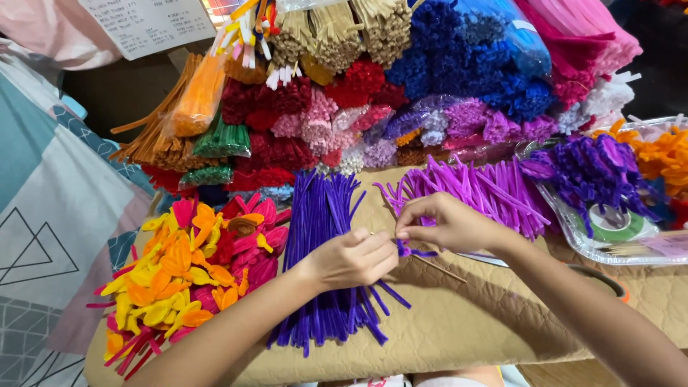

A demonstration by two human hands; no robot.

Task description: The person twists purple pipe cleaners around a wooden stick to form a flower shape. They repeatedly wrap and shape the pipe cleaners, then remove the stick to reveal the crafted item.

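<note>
Both hands are met over the middle of the surface (459, 322). The left hand (356, 258) is clenched around a thin wooden stick (438, 269), and the right hand (444, 223) is pinching a short purple pipe cleaner (414, 251) against the stick just beside the left fingertips. The purple piece is held between the two hands, above the tan quilted cover.

Risk, as judged: the pinch is small, so the piece could be let slip and unwind; loose dark purple pipe cleaners (330, 258) under the left wrist could be dragged off the pile.

A clear plastic tray (573, 229) at right is filled with curled purple pieces (588, 168), a roll of green tape (616, 223) and orange pieces (663, 154). Finished flowers (186, 265) are heaped at left; bundled pipe cleaners (401, 93) are stacked behind.
</note>
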